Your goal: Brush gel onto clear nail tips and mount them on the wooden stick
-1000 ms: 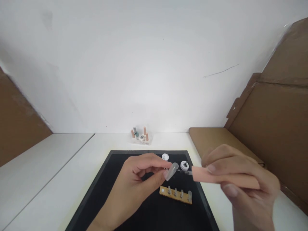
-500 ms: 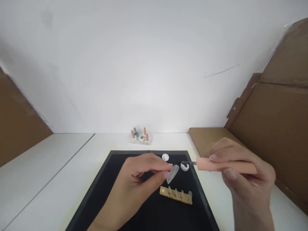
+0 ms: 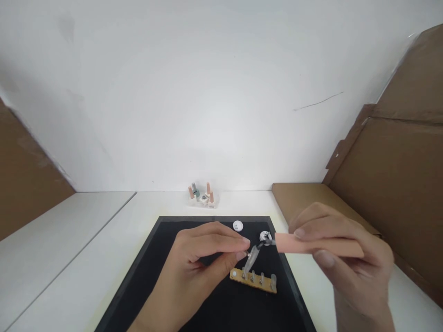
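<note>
One brush (image 3: 304, 245) back at one nail tip (image 3: 251, 259), four more (image 3: 273, 282) on one strip (image 3: 257, 282)

Black mat (image 3: 242, 314) on white table (image 3: 110, 244)

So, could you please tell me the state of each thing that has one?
Left hand: pinching the clear nail tip
Clear nail tip: held tilted
Right hand: closed on the brush
Brush: roughly level, bristles at the nail tip
White jar: open
White lid: off, on the black mat
Strip: on the mat, four small tips upright
Clear container: holding capped bottles
</note>
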{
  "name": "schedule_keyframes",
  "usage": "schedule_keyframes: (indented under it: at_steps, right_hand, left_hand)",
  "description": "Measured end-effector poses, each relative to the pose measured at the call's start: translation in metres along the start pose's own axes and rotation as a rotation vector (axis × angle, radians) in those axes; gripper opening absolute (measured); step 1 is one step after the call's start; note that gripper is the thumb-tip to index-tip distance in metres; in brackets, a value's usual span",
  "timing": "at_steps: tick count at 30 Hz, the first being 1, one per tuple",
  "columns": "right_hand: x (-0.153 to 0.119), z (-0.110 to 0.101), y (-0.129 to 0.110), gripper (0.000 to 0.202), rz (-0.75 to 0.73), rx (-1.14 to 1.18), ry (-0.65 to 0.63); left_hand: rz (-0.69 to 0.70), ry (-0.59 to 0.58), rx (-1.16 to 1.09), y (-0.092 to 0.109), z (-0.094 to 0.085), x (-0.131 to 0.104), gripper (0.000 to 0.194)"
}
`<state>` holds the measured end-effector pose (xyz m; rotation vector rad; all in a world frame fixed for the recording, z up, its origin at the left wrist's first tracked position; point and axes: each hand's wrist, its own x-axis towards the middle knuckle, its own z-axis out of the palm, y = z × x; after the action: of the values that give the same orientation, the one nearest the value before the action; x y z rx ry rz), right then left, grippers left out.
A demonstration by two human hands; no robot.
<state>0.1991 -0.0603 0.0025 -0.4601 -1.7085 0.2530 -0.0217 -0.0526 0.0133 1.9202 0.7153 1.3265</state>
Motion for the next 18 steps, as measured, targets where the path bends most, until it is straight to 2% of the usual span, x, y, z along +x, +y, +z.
schedule_keyframes:
  at_steps: [5,9,13,18]
  right_hand:
    - [-0.006,0.002,0.001,0.015,-0.012,0.028,0.078]
    - [-0.002,0.004,-0.003,0.012,0.036,0.075,0.026]
    - [0.003,0.002,-0.004,0.012,0.009,0.039,-0.027]
    - [-0.001,0.001,0.000,0.014,-0.004,-0.008,0.035]
  left_hand:
    - [0.008,-0.014,-0.015,-0.001,-0.003,-0.004,0.041]
    - [0.008,-0.006,-0.006,-0.003,0.001,0.004,0.041]
    - [0.010,-0.011,-0.003,-0.002,0.003,0.007,0.040]
    - [0.015,-0.013,-0.017,-0.002,-0.002,-0.004,0.040]
